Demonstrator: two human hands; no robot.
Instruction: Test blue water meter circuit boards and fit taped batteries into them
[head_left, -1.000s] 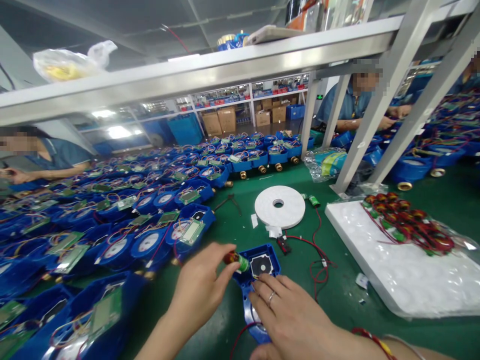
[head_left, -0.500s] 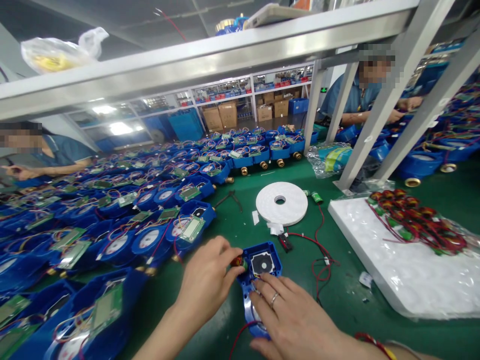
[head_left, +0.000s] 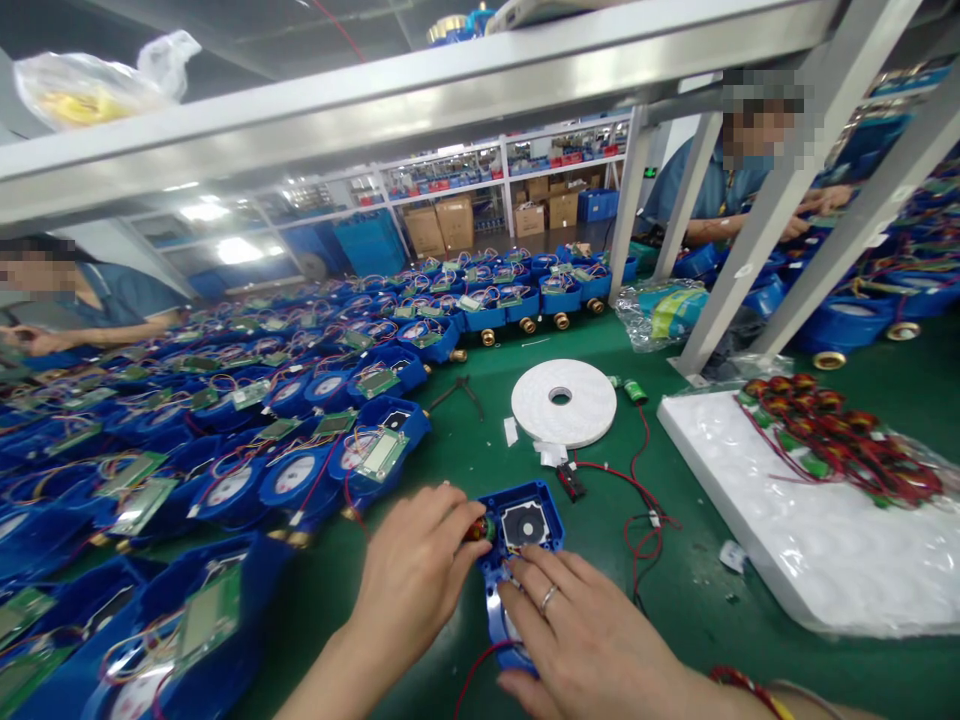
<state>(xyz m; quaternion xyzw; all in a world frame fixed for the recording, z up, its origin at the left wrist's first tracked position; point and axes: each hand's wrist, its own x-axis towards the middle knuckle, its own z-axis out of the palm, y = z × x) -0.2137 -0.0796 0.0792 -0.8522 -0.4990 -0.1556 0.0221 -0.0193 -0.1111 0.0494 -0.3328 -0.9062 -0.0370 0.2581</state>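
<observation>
A blue water meter housing [head_left: 556, 522] lies open on the green bench before me, with a black square part with a white edge in its upper compartment. My left hand [head_left: 416, 550] pinches a small battery [head_left: 480, 528], green with a reddish-brown end, between thumb and fingers at the left wall of that compartment. Over the lower, round part of the housing, my right hand [head_left: 570, 620] is laid, gripping it, and its fingertips reach the middle near some thin wires. A red wire [head_left: 480, 665] runs out at the lower left. My palm hides much of the round part.
Behind the housing sit a white tape roll [head_left: 540, 405], a black connector [head_left: 570, 482] and a green battery [head_left: 635, 390] on red wires. Wired batteries [head_left: 817, 420] rest on white foam [head_left: 720, 500] at right. Many blue meters [head_left: 300, 480] fill the left. Two people work beyond.
My left hand has shifted slightly, with its fingers more curled round the battery at the housing wall. My right hand stays nearly where it was. The whole view has tilted slightly.
</observation>
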